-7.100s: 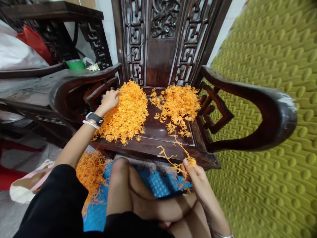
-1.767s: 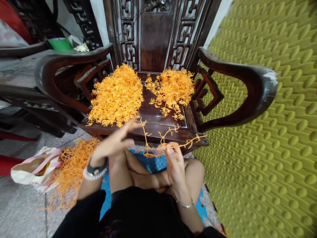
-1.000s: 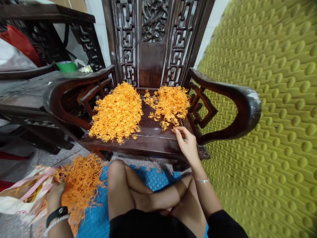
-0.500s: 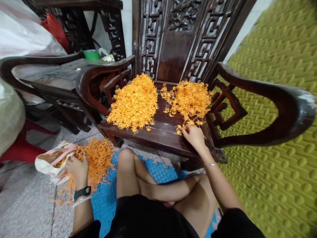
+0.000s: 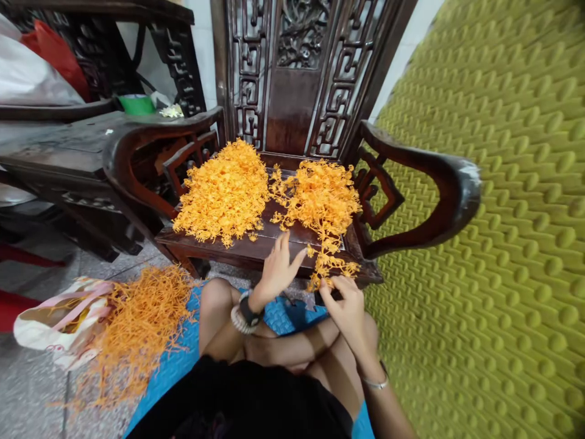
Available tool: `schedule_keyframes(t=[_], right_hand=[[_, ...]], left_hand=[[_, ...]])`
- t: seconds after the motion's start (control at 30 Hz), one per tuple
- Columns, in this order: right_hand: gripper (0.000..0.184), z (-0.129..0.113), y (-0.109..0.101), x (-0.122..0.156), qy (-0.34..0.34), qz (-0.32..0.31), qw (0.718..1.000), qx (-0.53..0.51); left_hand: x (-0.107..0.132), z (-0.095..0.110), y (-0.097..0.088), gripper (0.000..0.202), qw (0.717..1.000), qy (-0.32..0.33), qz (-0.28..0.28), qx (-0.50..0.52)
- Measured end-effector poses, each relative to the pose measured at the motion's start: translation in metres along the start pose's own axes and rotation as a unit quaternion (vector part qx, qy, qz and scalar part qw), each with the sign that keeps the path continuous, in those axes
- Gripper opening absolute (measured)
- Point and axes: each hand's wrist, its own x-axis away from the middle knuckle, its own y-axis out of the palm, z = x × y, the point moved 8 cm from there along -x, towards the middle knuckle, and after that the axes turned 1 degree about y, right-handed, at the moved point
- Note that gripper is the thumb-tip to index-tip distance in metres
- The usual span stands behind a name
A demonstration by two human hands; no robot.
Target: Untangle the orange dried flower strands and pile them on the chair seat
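Across the seat (image 5: 297, 233) of the dark carved wooden armchair (image 5: 292, 116), my feed shows two heaps of spidery yellow-orange florets: a dense left heap (image 5: 223, 195) beside the armchair's left armrest (image 5: 159, 125), and a looser right heap (image 5: 324, 195) beside its right armrest (image 5: 425, 158). One tangled strand of matching florets (image 5: 326, 259) runs from the right heap down over the armchair's front. At its lower end I have the right hand (image 5: 345, 305), fingers narrowed in a pinch on that strand. Near it, also before the armchair, my left hand (image 5: 277, 268) holds nothing I can make out; its fingers are extended, the thumb spread wide.

On the speckled grey floor (image 5: 27, 396), ahead and left of the armchair, I count one pile of thin bare orange stems (image 5: 146, 317), touching one white bag with a pink strap (image 5: 41, 326). One blue textured mat (image 5: 183, 353) lies in front of the armchair, under the person's crossed legs (image 5: 219, 305). Left of the armchair stands one dark wooden side table (image 5: 59, 137) carrying one green roll (image 5: 137, 105) and one small pale clump (image 5: 172, 111). One yellow-green bobbled sheet (image 5: 525, 305) fills the armchair's right side; white wall (image 5: 205, 61) shows beside its back.
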Motion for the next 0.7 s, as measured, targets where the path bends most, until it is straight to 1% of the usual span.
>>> schedule_keyframes(t=[0.03,0.1,0.17,0.2,0.23,0.27,0.3,0.37,0.4,0.43,0.47,0.53,0.6,0.67,0.7], right_hand=[[0.036,-0.003,-0.003,0.005,0.001,0.001,1.000,-0.005],[0.035,-0.011,-0.007,0.010,-0.005,-0.006,1.000,-0.015],[0.035,-0.019,-0.007,0.009,-0.032,-0.041,0.998,-0.029],[0.034,-0.023,-0.006,0.006,-0.051,-0.066,0.996,-0.038],[0.032,-0.024,-0.005,0.002,-0.067,-0.087,0.993,-0.049],[0.029,-0.024,-0.006,-0.006,-0.077,-0.096,0.991,-0.060],[0.026,-0.020,-0.008,-0.016,-0.077,-0.089,0.991,-0.068],[0.018,-0.003,-0.014,-0.045,-0.047,-0.027,0.997,-0.051],[0.018,0.008,-0.016,-0.061,-0.025,0.008,0.999,-0.025],[0.026,0.020,-0.015,-0.077,-0.001,0.037,0.999,0.011],[0.039,0.031,-0.010,-0.094,0.021,0.051,0.997,0.049],[0.068,0.053,0.005,-0.127,0.058,0.049,0.992,0.105],[0.088,0.073,0.021,-0.158,0.086,0.044,0.989,0.111],[0.098,0.094,0.027,-0.184,0.123,0.080,0.987,0.058],[0.099,0.106,0.026,-0.195,0.144,0.109,0.983,0.024]], left_hand=[[-0.021,0.007,0.000,0.072,0.998,0.002,0.004,-0.067],[-0.062,0.015,0.006,0.089,0.986,0.002,-0.022,-0.164],[-0.098,0.015,0.016,0.108,0.977,0.003,-0.063,-0.203],[-0.113,0.014,0.021,0.115,0.975,0.008,-0.079,-0.207],[-0.126,0.013,0.027,0.118,0.975,0.018,-0.094,-0.203],[-0.138,0.013,0.032,0.116,0.975,0.031,-0.104,-0.195],[-0.149,0.012,0.036,0.109,0.975,0.046,-0.108,-0.188],[-0.167,0.014,0.042,0.085,0.976,0.073,-0.105,-0.176],[-0.177,0.017,0.043,0.071,0.977,0.088,-0.096,-0.168],[-0.186,0.022,0.043,0.060,0.978,0.102,-0.083,-0.160],[-0.197,0.028,0.041,0.052,0.979,0.117,-0.069,-0.149],[-0.220,0.048,0.034,0.046,0.980,0.149,-0.039,-0.125],[-0.248,0.075,0.024,0.045,0.977,0.186,-0.011,-0.102],[-0.275,0.109,0.011,0.046,0.969,0.234,0.014,-0.071],[-0.288,0.129,0.004,0.047,0.963,0.266,0.027,-0.046]])
